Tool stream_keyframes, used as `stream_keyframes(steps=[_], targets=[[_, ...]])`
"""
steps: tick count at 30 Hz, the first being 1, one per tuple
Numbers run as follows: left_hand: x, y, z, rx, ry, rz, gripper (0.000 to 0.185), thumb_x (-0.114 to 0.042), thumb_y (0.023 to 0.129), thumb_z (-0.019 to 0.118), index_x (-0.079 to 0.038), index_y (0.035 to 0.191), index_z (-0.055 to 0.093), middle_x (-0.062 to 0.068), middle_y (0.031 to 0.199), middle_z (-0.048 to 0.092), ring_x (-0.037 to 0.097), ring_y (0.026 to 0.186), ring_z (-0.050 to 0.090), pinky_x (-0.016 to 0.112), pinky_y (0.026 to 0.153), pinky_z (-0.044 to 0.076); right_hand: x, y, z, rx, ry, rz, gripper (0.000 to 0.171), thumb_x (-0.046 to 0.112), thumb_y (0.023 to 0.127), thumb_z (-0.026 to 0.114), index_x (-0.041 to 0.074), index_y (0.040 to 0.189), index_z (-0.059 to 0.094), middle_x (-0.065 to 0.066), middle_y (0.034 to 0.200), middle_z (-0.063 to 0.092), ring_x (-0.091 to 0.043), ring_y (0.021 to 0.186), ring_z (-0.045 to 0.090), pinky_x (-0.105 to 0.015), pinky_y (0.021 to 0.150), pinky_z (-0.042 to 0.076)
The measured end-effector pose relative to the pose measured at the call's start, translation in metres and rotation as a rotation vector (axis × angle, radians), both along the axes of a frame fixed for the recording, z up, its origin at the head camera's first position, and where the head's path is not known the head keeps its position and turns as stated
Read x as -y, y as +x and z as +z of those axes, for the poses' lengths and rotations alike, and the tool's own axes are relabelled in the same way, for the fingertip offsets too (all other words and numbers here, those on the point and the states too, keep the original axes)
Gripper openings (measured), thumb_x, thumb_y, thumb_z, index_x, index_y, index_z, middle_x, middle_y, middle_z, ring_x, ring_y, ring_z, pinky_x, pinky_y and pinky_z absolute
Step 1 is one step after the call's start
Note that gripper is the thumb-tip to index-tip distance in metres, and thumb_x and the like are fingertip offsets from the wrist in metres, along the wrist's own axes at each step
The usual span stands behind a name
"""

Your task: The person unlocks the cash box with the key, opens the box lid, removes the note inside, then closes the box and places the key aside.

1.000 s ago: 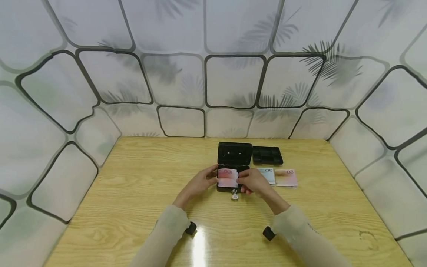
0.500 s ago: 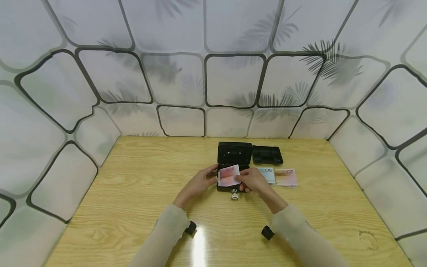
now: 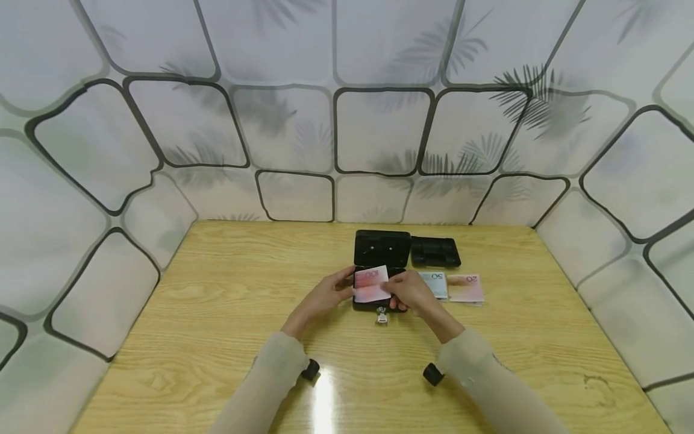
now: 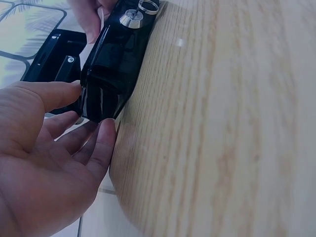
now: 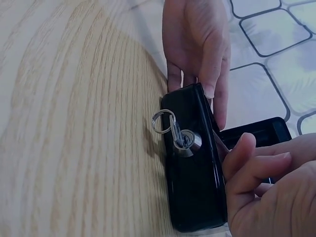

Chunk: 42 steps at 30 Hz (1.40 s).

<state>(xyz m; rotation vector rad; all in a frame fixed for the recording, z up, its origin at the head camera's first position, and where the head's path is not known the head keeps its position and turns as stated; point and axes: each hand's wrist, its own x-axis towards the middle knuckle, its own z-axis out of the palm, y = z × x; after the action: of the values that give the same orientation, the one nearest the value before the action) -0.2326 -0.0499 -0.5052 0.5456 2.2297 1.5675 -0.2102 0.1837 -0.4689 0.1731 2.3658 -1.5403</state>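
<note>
A small black cash box (image 3: 379, 299) stands open at the table's middle, its lid (image 3: 381, 248) upright and a key (image 3: 382, 315) in the front lock. My right hand (image 3: 405, 290) pinches a pink 100 banknote (image 3: 371, 284) and holds it tilted over the box's opening. My left hand (image 3: 324, 296) rests with straight fingers against the box's left end. The left wrist view has the left hand (image 4: 44, 163) touching the box (image 4: 113, 74). In the right wrist view the key (image 5: 180, 136) sits in the box (image 5: 192, 187), between the left hand (image 5: 197, 44) and the curled right hand (image 5: 261, 192).
A black insert tray (image 3: 435, 251) lies right of the lid. In front of it lie a greenish 50 note (image 3: 435, 283) and a pink 20 note (image 3: 466, 288). The wooden table (image 3: 217, 313) is walled by patterned panels on three sides.
The pink banknote has tilted, its right end rising and shifting slightly back over the box. My right hand has drawn a little toward the box; the left hand stays put.
</note>
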Motion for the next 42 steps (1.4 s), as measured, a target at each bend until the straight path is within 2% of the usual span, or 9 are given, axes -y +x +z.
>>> stream_keyframes(steps=[7, 18, 26, 36, 42], targets=[[0.000, 0.000, 0.001, -0.015, -0.009, 0.000, 0.060, -0.008, 0.106, 0.057, -0.004, 0.161, 0.034, 0.019, 0.160, 0.041, 0.036, 0.140, 0.048, 0.050, 0.113, 0.040, -0.004, 0.003, 0.003, -0.025, 0.027, -0.018, 0.020, 0.018, 0.102, 0.067, 0.000, 0.099, 0.076, -0.005, 0.058, 0.060, -0.011, 0.045, 0.046, -0.027, 0.049, 0.040], [-0.002, 0.000, 0.000, -0.020, -0.012, -0.004, 0.061, -0.009, 0.106, 0.058, -0.002, 0.161, 0.033, 0.019, 0.161, 0.040, 0.035, 0.141, 0.047, 0.050, 0.115, 0.039, -0.012, 0.005, 0.017, -0.033, 0.001, -0.010, 0.024, 0.020, 0.103, 0.067, 0.003, 0.086, 0.071, -0.005, 0.061, 0.060, -0.013, 0.052, 0.050, -0.029, 0.052, 0.039], [-0.001, 0.000, 0.000, -0.016, -0.006, 0.004, 0.060, -0.009, 0.106, 0.057, -0.003, 0.161, 0.033, 0.019, 0.161, 0.039, 0.036, 0.141, 0.047, 0.050, 0.115, 0.038, -0.019, 0.006, 0.033, -0.043, -0.010, -0.003, 0.024, 0.022, 0.103, 0.067, 0.000, 0.109, 0.075, -0.008, 0.070, 0.063, -0.015, 0.057, 0.055, -0.028, 0.051, 0.037], [0.000, 0.001, 0.000, -0.009, -0.021, 0.007, 0.060, -0.008, 0.106, 0.057, -0.004, 0.161, 0.033, 0.017, 0.161, 0.040, 0.035, 0.142, 0.046, 0.050, 0.116, 0.037, -0.034, 0.011, 0.045, -0.065, -0.071, -0.005, 0.025, 0.021, 0.102, 0.068, -0.002, 0.110, 0.075, -0.004, 0.067, 0.062, -0.012, 0.055, 0.056, -0.024, 0.047, 0.034], [-0.001, 0.000, 0.000, -0.011, -0.027, 0.010, 0.060, -0.008, 0.105, 0.058, -0.004, 0.161, 0.035, 0.018, 0.160, 0.042, 0.035, 0.141, 0.047, 0.049, 0.116, 0.037, -0.050, 0.016, 0.052, -0.081, -0.031, 0.004, 0.028, 0.023, 0.103, 0.067, -0.003, 0.110, 0.073, -0.005, 0.070, 0.061, -0.013, 0.056, 0.054, -0.025, 0.049, 0.038]])
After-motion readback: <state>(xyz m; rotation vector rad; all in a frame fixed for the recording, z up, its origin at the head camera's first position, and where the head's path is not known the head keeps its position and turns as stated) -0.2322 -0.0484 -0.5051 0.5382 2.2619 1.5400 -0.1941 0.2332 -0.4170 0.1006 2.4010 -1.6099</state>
